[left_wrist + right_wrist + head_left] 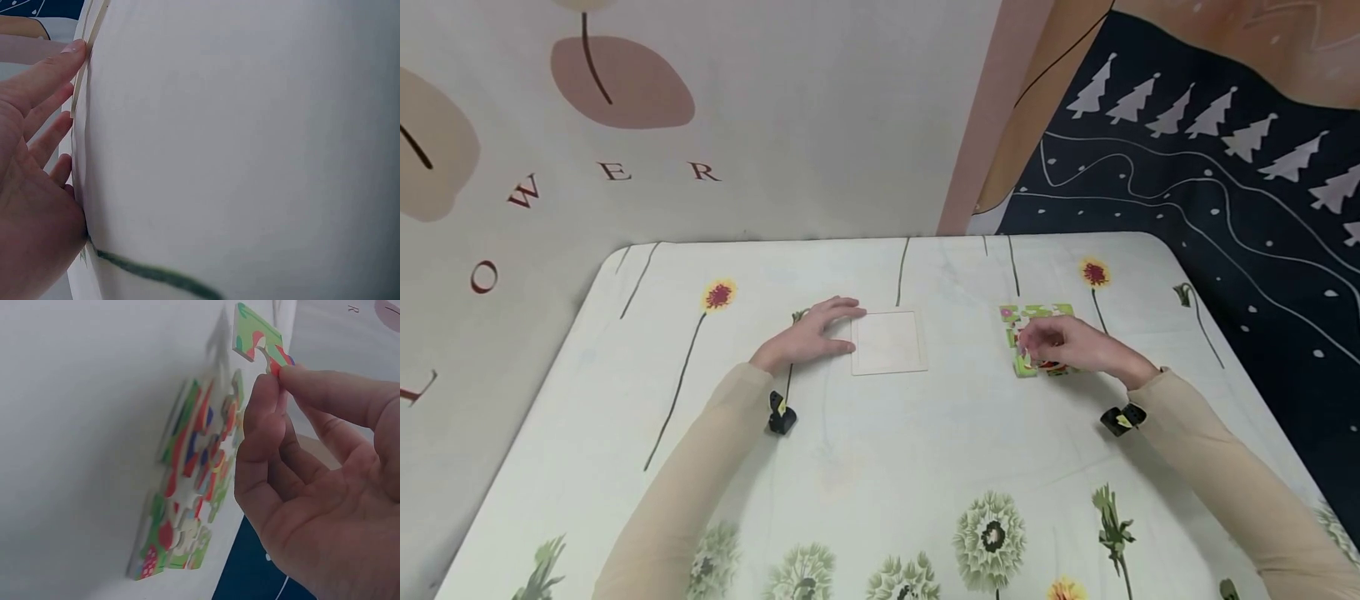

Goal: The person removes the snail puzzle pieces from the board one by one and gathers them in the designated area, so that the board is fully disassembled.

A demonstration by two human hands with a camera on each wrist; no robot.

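My right hand (pixel 1060 343) pinches a green and red jigsaw puzzle piece (pixel 261 339) between thumb and fingertips, held up off the cloth in the right wrist view. Below that hand lie several more colourful puzzle pieces (pixel 194 456), loosely grouped; in the head view the hand covers part of them. To the left is a shallow, pale rectangular puzzle frame (pixel 889 343) with a bare inside. My left hand (pixel 812 335) rests at its left edge, fingers spread and fairly straight, with thumb and a fingertip touching the rim. In the left wrist view the frame shows only as a thin edge (pixel 94 37).
A white cloth with printed flowers covers the table (pixel 880 450). Behind it hangs a pale wall cloth (pixel 820 125) with letters, and a dark one (pixel 1150 167) with white trees stands at the right. Both wrists carry small black cameras (pixel 781 414).
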